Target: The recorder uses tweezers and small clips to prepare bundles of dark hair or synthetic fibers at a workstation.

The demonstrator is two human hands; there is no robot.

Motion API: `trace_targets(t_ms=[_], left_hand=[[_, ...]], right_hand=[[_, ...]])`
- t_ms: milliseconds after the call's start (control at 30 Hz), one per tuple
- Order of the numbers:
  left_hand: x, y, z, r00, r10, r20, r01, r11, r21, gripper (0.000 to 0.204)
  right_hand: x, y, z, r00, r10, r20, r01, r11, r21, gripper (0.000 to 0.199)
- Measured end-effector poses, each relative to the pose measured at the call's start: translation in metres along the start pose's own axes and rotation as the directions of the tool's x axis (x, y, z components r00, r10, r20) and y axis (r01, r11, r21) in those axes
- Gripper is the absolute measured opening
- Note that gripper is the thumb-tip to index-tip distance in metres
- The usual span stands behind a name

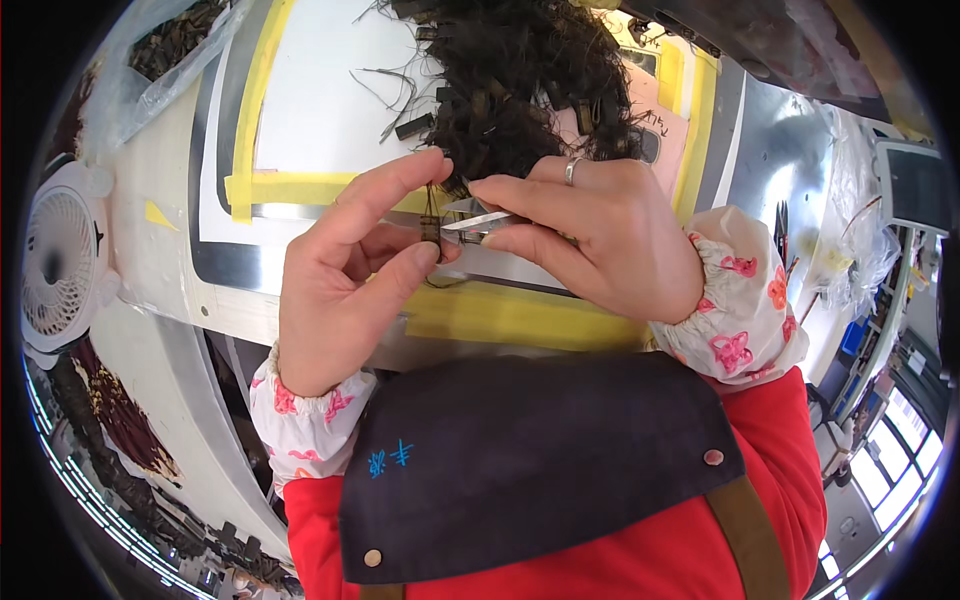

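My left hand (350, 250) pinches a small brown-black rectangular part with thin dark wires (430, 228) between thumb and fingers, its wires running upward. In my right hand (600, 215) is a small pair of silver snips (480, 221), gripped between thumb and forefinger. The pointed blades reach left to the side of the part; I cannot tell whether they touch it. Just beyond both hands lies a big tangled heap of similar dark parts with wires (500, 80). A few of these sit loose at the heap's left edge.
A white board edged with yellow tape (310, 110) lies under the heap. On the left stands a white fan (62, 258). A clear plastic bag with more dark parts (175, 50) is at the far left. Clear plastic (850, 240) and a grey screen (915, 185) are at right.
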State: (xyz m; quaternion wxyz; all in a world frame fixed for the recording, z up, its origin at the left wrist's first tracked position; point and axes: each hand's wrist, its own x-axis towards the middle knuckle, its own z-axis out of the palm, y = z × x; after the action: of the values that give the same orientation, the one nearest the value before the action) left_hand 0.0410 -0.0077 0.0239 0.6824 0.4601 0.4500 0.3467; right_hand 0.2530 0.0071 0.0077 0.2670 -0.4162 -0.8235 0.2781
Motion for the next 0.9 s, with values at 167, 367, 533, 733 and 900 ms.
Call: trace_targets(t_ms=[167, 367, 533, 733, 900], left_hand=[[0.002, -0.003, 0.004, 1.000, 0.020, -0.002, -0.020, 0.998, 0.058, 0.051], [0.007, -0.004, 0.002, 0.998, -0.050, 0.026, 0.049, 0.998, 0.047, 0.054], [0.008, -0.005, 0.004, 0.997, -0.077, 0.010, 0.077, 0.997, 0.019, 0.058], [0.009, -0.009, 0.001, 0.996, -0.089, 0.031, 0.089, 0.996, -0.025, 0.059], [0.008, -0.011, 0.001, 0.995, -0.093, 0.029, 0.093, 0.996, -0.013, 0.060]], right_hand=[[0.003, 0.002, 0.002, 0.999, -0.003, 0.044, -0.002, 0.994, 0.109, 0.025], [0.004, -0.003, 0.002, 0.996, -0.078, 0.036, 0.081, 0.993, -0.090, 0.031], [0.004, -0.001, 0.002, 0.990, -0.123, 0.064, 0.133, 0.972, -0.193, 0.035], [0.006, -0.001, 0.005, 0.971, -0.236, 0.021, 0.230, 0.917, -0.327, 0.026], [0.007, -0.004, 0.003, 0.982, -0.170, 0.080, 0.187, 0.936, -0.297, 0.022]])
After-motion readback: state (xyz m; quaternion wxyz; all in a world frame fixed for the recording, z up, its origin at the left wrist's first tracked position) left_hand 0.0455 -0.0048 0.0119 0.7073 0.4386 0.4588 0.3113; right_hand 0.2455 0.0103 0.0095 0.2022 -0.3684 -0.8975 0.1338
